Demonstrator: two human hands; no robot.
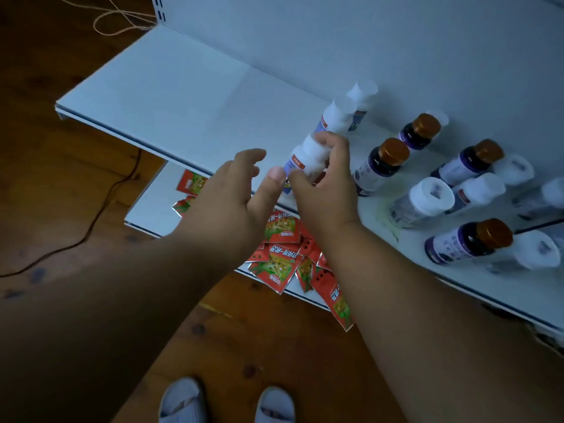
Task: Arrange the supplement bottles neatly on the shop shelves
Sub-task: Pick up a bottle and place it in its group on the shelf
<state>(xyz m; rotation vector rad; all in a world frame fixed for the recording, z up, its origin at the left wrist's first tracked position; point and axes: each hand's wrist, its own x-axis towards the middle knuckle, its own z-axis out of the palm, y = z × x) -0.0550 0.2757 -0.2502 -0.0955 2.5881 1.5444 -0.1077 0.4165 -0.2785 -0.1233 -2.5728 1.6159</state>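
Note:
My right hand (pixel 323 175) grips a white supplement bottle (pixel 300 161) with a blue and orange label by its cap, near the front edge of the white shelf (pixel 183 96). My left hand (pixel 232 193) hovers just left of it with relaxed fingers, its thumb close to the bottle's lower part. Two more white bottles (pixel 338 117) stand in a line behind the held one. To the right stand several dark bottles with brown caps (pixel 384 163) and several white-capped bottles (pixel 427 199), loosely scattered.
The left half of the shelf is bare. A lower shelf (pixel 152 206) holds a heap of red snack packets (pixel 283 254). Below lie a wooden floor, a black cable (pixel 91 221), twine at top left, and my two slippers (pixel 225 404).

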